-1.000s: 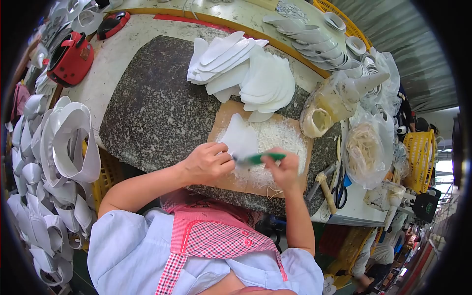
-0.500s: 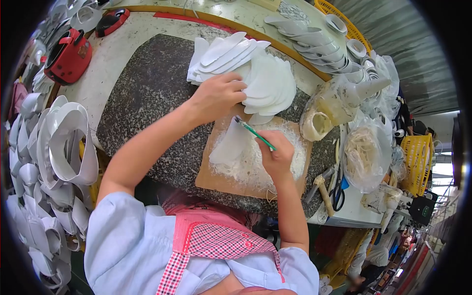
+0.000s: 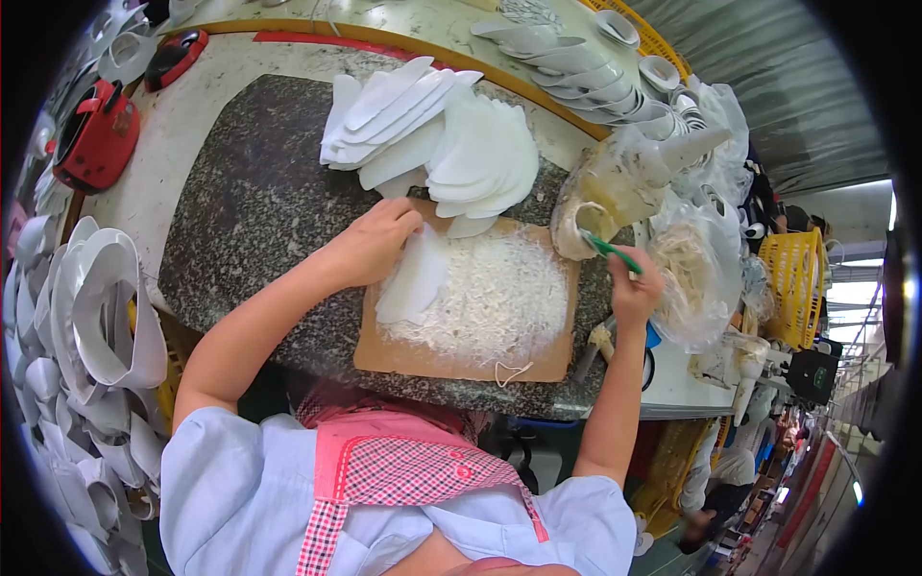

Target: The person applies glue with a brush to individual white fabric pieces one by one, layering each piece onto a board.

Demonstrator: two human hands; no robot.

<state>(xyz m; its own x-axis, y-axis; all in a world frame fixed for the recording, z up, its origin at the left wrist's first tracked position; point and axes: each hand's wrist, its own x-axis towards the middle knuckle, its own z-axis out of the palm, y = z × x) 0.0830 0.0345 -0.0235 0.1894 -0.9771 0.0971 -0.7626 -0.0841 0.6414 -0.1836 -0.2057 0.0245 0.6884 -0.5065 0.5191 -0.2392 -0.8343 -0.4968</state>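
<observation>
With fingers pressed together, my left hand (image 3: 379,240) pinches the top end of a white piece (image 3: 414,280) that lies on the left part of a brown board (image 3: 451,366). Whitish residue covers the board's middle. My right hand (image 3: 636,288) is closed around a green-handled brush (image 3: 615,252); its tip is at the mouth of a glue-crusted container (image 3: 582,220). Behind the board, fanned white pieces (image 3: 490,154) lie in overlapping stacks on a dark speckled stone slab (image 3: 259,182).
Nested white shells (image 3: 567,69) stand at the back. A plastic bag (image 3: 687,274) and a yellow basket (image 3: 793,288) are at the right. Two red speakers-like objects, one nearer (image 3: 99,136), sit at the left beside stacked white parts (image 3: 106,307). Another person's hand is blurred at lower right.
My right hand has moved right, taking the brush from the white piece to the container. My left hand has come down from the stacks onto the piece. The whole view has shifted slightly.
</observation>
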